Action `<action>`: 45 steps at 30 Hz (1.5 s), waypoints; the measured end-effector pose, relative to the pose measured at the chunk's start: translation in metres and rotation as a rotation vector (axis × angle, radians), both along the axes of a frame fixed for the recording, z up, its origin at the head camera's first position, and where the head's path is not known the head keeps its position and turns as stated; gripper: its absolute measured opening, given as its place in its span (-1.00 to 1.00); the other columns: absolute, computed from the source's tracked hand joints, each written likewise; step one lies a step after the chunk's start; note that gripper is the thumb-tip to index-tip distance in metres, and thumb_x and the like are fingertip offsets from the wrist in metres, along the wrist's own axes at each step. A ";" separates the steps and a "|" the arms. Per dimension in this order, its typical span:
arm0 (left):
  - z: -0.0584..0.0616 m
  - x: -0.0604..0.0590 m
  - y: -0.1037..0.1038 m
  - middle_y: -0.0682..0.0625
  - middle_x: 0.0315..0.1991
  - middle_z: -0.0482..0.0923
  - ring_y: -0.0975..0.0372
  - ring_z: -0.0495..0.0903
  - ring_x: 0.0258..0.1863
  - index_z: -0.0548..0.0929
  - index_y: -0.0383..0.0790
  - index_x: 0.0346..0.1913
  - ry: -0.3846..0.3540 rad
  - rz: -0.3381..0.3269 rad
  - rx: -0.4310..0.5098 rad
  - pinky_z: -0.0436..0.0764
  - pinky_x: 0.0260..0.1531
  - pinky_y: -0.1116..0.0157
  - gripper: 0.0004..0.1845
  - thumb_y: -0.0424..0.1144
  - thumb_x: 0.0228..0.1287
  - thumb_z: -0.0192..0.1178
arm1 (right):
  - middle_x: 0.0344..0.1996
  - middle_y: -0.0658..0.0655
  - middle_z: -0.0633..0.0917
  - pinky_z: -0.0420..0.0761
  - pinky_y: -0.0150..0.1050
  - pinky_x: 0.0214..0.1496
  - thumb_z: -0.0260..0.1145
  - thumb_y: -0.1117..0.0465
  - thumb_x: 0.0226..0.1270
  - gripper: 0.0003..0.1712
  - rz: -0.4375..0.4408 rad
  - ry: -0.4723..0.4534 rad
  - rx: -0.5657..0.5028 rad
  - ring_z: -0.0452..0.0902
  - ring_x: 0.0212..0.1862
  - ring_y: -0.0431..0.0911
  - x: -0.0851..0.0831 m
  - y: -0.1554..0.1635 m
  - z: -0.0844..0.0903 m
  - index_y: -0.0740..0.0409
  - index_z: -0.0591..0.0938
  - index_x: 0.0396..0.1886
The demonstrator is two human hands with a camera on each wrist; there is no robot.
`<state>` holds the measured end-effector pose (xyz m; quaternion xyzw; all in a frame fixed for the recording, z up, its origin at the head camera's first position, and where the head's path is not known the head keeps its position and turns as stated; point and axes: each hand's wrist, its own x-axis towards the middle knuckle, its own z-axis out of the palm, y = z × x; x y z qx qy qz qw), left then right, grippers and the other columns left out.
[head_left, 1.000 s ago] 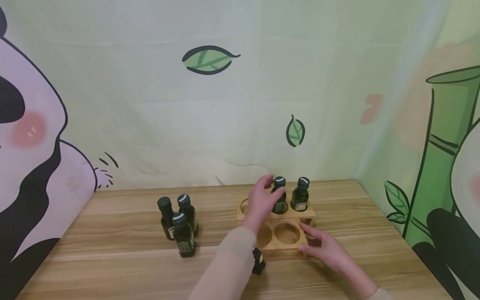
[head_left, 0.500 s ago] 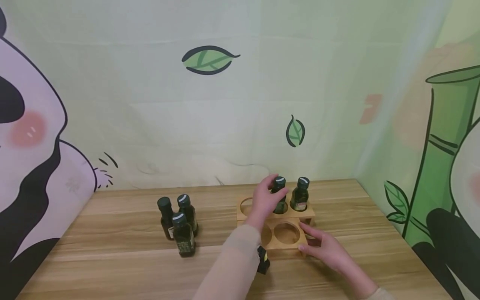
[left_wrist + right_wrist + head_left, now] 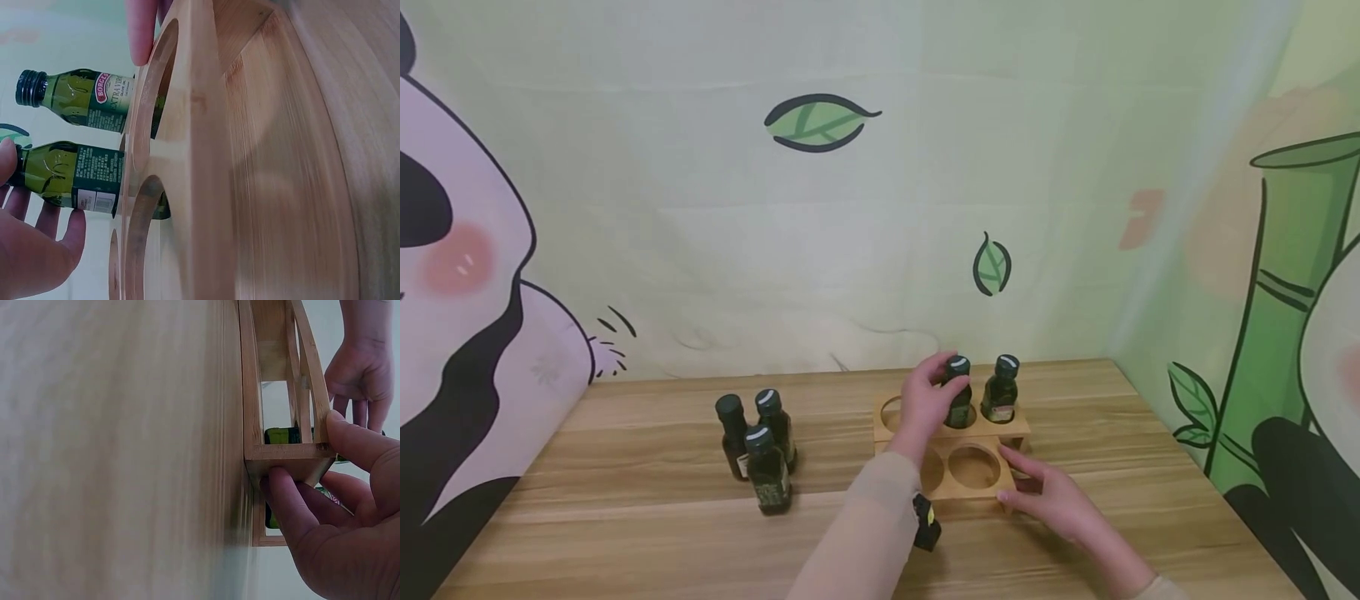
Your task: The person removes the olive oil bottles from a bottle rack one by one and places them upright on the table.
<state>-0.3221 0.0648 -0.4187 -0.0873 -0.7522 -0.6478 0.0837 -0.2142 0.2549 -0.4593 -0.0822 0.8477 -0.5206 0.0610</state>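
A two-tier wooden rack (image 3: 955, 487) with round holes stands on the table. My left hand (image 3: 927, 400) reaches over it and holds a dark green olive oil bottle (image 3: 958, 408) in the middle hole of the back row. In the left wrist view, thumb and fingers curl round this bottle (image 3: 69, 175) near its cap and side. A second olive oil bottle (image 3: 1000, 392) stands in the back-right hole. My right hand (image 3: 1051, 496) grips the rack's front right corner, thumb on the top board and fingers against the side panel (image 3: 294, 467).
Three more dark bottles (image 3: 766, 471) stand grouped on the table to the left of the rack. A small black device (image 3: 927, 525) sits by my left wrist. Behind the table hangs a printed cloth (image 3: 700, 250).
My left hand has shifted slightly right and closed round the middle bottle, whose cap has moved a touch left. The right hand and the rack stay where they were.
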 end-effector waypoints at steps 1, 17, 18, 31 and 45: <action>0.000 0.000 0.000 -0.09 -0.02 0.69 0.06 0.59 0.07 0.66 -0.17 0.16 0.002 0.002 0.007 0.55 0.10 0.10 -0.60 -0.28 0.25 0.38 | 0.35 0.49 0.32 0.63 -0.03 0.05 0.47 0.26 0.23 -0.20 -0.002 0.000 0.001 0.53 0.14 0.31 0.000 0.000 0.000 0.33 0.36 0.42; -0.001 0.005 -0.001 -0.14 -0.11 0.72 0.08 0.63 -0.05 0.69 -0.25 0.08 0.059 0.043 0.122 0.60 0.02 0.14 -0.65 -0.38 0.21 0.38 | 0.35 0.50 0.33 0.64 -0.06 0.03 0.46 0.25 0.24 -0.20 0.015 0.010 -0.006 0.54 0.14 0.30 -0.003 0.001 -0.003 0.34 0.35 0.42; 0.000 0.006 -0.002 -0.14 -0.11 0.72 0.08 0.63 -0.06 0.69 -0.25 0.08 0.061 0.043 0.132 0.61 0.01 0.15 -0.65 -0.39 0.21 0.38 | 0.34 0.50 0.34 0.64 -0.06 0.03 0.47 0.24 0.24 -0.20 0.015 0.012 -0.002 0.54 0.14 0.30 -0.003 0.001 -0.003 0.34 0.35 0.42; 0.017 0.009 -0.004 -0.16 -0.04 0.70 0.10 0.64 -0.05 0.67 -0.31 0.10 0.112 -0.001 0.251 0.62 0.01 0.18 -0.64 -0.44 0.22 0.35 | 0.33 0.51 0.34 0.64 -0.05 0.04 0.48 0.26 0.22 -0.20 0.002 0.015 -0.003 0.54 0.14 0.31 -0.003 0.000 -0.003 0.33 0.36 0.41; 0.034 0.024 -0.011 -0.17 -0.04 0.68 0.08 0.64 -0.07 0.67 -0.30 0.10 0.168 -0.106 0.229 0.63 -0.02 0.15 -0.64 -0.41 0.22 0.36 | 0.33 0.51 0.35 0.63 -0.05 0.04 0.48 0.25 0.21 -0.20 -0.004 0.020 0.011 0.54 0.13 0.30 -0.001 0.000 -0.002 0.33 0.38 0.41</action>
